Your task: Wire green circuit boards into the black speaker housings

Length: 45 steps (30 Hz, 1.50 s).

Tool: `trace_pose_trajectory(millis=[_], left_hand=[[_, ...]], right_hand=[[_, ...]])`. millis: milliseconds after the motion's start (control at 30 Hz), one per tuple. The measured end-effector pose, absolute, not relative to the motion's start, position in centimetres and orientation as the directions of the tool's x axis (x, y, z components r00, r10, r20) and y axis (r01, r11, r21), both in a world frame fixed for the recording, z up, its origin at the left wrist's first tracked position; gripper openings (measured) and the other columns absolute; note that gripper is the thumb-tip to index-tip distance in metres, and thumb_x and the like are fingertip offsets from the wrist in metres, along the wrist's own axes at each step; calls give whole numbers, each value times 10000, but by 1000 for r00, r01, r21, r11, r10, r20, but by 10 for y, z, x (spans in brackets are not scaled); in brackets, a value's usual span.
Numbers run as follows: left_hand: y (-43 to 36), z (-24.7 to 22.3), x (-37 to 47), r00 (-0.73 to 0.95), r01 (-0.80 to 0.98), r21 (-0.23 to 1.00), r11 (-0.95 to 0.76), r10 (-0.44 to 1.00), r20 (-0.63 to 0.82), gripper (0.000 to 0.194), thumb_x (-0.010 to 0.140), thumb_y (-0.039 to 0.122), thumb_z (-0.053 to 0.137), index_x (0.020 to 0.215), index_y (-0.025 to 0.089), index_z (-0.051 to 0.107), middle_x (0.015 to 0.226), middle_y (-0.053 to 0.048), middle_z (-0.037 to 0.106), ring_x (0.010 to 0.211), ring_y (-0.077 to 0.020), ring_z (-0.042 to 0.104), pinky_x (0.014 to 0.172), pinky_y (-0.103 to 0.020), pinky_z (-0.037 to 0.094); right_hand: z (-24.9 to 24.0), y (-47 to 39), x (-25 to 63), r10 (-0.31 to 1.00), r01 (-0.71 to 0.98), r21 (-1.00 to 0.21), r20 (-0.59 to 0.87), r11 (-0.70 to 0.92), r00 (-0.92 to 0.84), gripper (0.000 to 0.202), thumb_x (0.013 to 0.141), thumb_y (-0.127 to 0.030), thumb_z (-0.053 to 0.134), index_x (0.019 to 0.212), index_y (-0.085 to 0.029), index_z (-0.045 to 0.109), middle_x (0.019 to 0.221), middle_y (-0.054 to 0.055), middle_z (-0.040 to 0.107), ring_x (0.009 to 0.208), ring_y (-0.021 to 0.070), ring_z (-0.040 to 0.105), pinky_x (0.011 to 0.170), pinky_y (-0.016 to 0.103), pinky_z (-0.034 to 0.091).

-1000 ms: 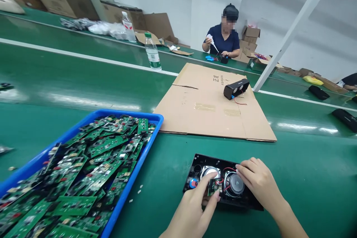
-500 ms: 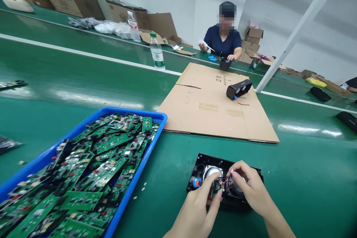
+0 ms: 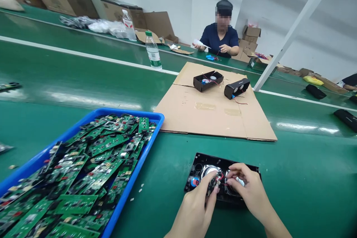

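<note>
Right in front of me lies a black speaker housing (image 3: 223, 161), its inside facing up. Two round speakers show in it, the left one (image 3: 208, 170) more plainly than the one partly under my right hand. A blue cylindrical part with a reddish end (image 3: 195, 182) sits at the housing's left. My left hand (image 3: 195, 200) pinches a small circuit board (image 3: 214, 184) above the housing, tipped nearly on edge. With thumb and forefinger together, my right hand (image 3: 248, 186) grips a thin red wire (image 3: 222, 177) beside the board; its end is hidden by the fingers.
A blue tray (image 3: 145, 160) heaped with green circuit boards (image 3: 76, 203) stands on the left. Beyond the housing, a cardboard sheet (image 3: 178, 115) bears two black housings (image 3: 205, 83) with wires. A co-worker (image 3: 220, 37) sits across the bench, near a green-capped bottle (image 3: 153, 52).
My right fingers have moved slightly left and down toward the board, which is now turned more on edge. Across the bench, the co-worker's housing now lies on the cardboard, released from the hand.
</note>
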<state>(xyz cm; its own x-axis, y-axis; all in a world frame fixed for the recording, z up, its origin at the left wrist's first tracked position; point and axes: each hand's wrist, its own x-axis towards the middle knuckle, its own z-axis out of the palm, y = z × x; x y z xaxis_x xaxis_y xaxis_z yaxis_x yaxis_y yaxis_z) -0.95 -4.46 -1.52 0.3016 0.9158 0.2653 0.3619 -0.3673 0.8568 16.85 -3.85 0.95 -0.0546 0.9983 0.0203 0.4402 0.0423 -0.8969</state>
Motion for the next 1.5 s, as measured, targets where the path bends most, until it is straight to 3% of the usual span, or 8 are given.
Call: trace_pose_trajectory(millis=[133,300,400,467,600,867,1167,1500], left_hand=[[-45,-17,-9,264,319,893,-318,935,238,277,944,308,389,1202,258,476,837,-5,736,615,-150,705,543,-186,568],[-46,-17,-8,256,274,929,-248,950,177,275,937,316,405,1189,245,490,940,-32,730,719,-162,719,593,-193,584],[-46,-16,-9,270,252,944,-215,952,145,270,928,304,423,1186,254,489,975,-29,724,771,-163,719,618,-191,586],[-46,-15,-9,282,241,953,-183,953,112,273,925,299,427,1187,255,488,983,-27,721,801,-164,717,637,-194,586],[-44,-10,-9,268,184,978,-96,962,44,269,919,305,428,1166,229,502,911,-35,725,785,-174,718,671,-217,591],[-44,-6,-9,263,150,988,-27,965,-14,277,902,323,433,1144,221,519,810,-22,734,721,-188,723,640,-240,595],[-41,-7,-8,324,237,967,-91,946,10,326,894,286,395,1200,221,485,734,6,717,626,-168,706,601,-224,566],[-39,-2,-9,350,285,946,-154,936,47,327,882,251,402,1189,214,508,597,17,672,579,-190,690,546,-230,550]], right_hand=[[10,-35,169,978,115,-972,-202,-206,47,399,714,-504,696,863,-166,545,797,74,684,693,181,659,649,295,546],[9,-32,161,959,-10,-962,-272,-272,85,462,594,-526,777,753,-160,544,620,43,657,558,175,638,519,258,514],[7,-34,155,971,126,-968,-199,-216,134,367,656,-495,736,691,-161,587,543,25,627,503,162,611,446,227,461],[7,-34,153,992,317,-945,-40,-76,121,286,759,-450,653,702,-169,652,622,43,665,558,168,626,503,248,488],[10,-31,158,972,528,-817,212,231,-96,290,900,-371,489,833,-201,714,805,53,700,706,171,648,660,276,529],[32,-35,171,922,705,-625,66,335,-380,288,946,-167,375,1046,-203,642,852,37,650,754,142,602,669,235,496],[24,-44,161,823,815,-152,221,560,-524,296,904,-94,367,707,-167,575,644,24,576,578,148,511,515,257,355],[19,-44,151,747,809,87,338,581,-573,350,862,-12,339,615,-160,538,562,34,510,508,156,463,473,287,279]])
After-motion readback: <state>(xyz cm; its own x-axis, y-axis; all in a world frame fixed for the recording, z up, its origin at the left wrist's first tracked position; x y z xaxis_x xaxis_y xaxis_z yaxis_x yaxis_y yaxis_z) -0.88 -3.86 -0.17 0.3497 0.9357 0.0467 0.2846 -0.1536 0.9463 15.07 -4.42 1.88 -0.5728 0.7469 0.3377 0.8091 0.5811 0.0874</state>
